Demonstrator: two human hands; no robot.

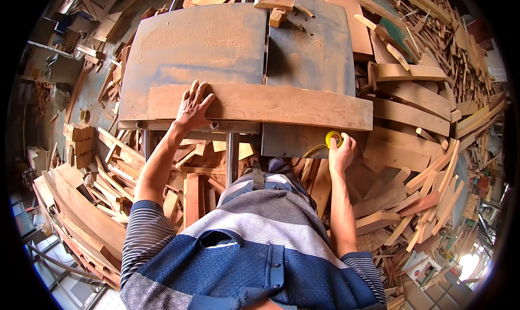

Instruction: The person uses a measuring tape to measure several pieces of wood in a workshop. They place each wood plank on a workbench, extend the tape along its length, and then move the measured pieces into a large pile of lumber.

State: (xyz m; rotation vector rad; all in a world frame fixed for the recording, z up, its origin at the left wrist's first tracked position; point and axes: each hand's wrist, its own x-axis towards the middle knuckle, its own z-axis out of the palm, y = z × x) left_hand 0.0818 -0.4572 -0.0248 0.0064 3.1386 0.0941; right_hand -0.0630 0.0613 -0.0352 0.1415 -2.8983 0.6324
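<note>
A long reddish-brown plank [281, 105] lies crosswise along the near edge of a dusty metal saw table [195, 44]. On the plank's left part rests my left hand [194, 108], its fingers spread over the top face and holding nothing. Just below the plank's right end, my right hand [342, 154] is closed round a small yellow tape measure [333, 138]. A curved strip of yellow tape [314, 149] shows beside it, against the lower metal surface [287, 141].
Small wood offcuts [277, 16] sit on the table's far part, near its dark slot [266, 44]. Stacked boards [414, 107] crowd the right side. Curved planks [89, 218] are piled at lower left. A metal rail [232, 158] runs toward me below the table.
</note>
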